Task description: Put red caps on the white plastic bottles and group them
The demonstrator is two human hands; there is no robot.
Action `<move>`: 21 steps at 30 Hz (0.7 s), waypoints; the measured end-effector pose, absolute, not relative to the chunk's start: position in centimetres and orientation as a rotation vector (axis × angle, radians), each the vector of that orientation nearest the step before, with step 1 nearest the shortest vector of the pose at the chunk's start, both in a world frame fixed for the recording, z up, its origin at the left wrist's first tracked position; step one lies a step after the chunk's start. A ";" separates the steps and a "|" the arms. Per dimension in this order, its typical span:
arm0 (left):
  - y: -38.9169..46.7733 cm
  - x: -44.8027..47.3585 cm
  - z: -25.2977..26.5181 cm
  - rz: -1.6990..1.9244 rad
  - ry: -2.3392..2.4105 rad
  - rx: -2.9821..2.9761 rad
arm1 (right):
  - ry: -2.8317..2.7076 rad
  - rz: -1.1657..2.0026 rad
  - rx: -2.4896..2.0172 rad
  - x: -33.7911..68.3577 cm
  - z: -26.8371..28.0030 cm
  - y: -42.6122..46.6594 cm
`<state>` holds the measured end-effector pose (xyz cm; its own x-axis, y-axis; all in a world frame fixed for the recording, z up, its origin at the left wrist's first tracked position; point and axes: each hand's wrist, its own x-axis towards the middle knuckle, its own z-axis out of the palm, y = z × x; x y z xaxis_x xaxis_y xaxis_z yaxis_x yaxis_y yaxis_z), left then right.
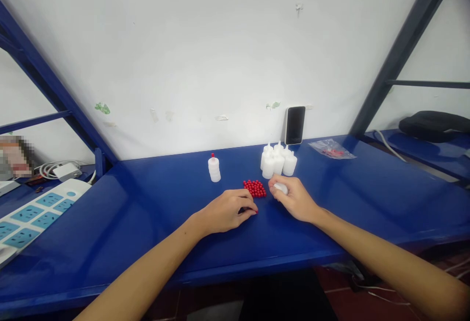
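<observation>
My left hand (pixel 235 209) pinches a small red cap (pixel 256 211) between thumb and fingertips, just above or at the tabletop. Beyond it lies a cluster of red caps (pixel 254 188). In my right hand (pixel 293 198) is a white plastic bottle (pixel 281 188), mostly hidden by the closed fingers. Several white bottles with bare pointed nozzles (pixel 278 160) stand grouped behind that hand. Off to the left, a white bottle with a red cap on its tip (pixel 214 169) stands upright.
A clear plastic bag (pixel 332 148) with red pieces lies at the back right. A black-screened device (pixel 294 125) leans against the wall. A white power strip (pixel 40 213) lies along the left side of the blue table (pixel 154 184). Metal frame posts rise at both sides.
</observation>
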<state>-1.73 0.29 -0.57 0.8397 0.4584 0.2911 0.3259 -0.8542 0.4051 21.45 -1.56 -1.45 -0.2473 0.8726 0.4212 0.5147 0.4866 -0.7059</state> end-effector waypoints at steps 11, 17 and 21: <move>0.4 -1.4 -0.4 0.517 0.592 2.473 | -2.015 0.460 -1.104 21.4 -1.5 -1.9; 0.1 -1.3 -0.5 0.544 0.536 2.505 | -2.283 0.203 -0.933 21.2 -1.4 -3.2; -0.1 -1.2 -0.5 0.648 0.558 2.491 | -2.267 0.159 -1.042 21.0 -1.0 -3.6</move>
<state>-1.16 -0.07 -0.50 0.8022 0.4954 0.3332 0.2561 -0.7896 0.5576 21.01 -3.59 -0.96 -0.4884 0.7188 0.4947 0.6425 0.6799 -0.3535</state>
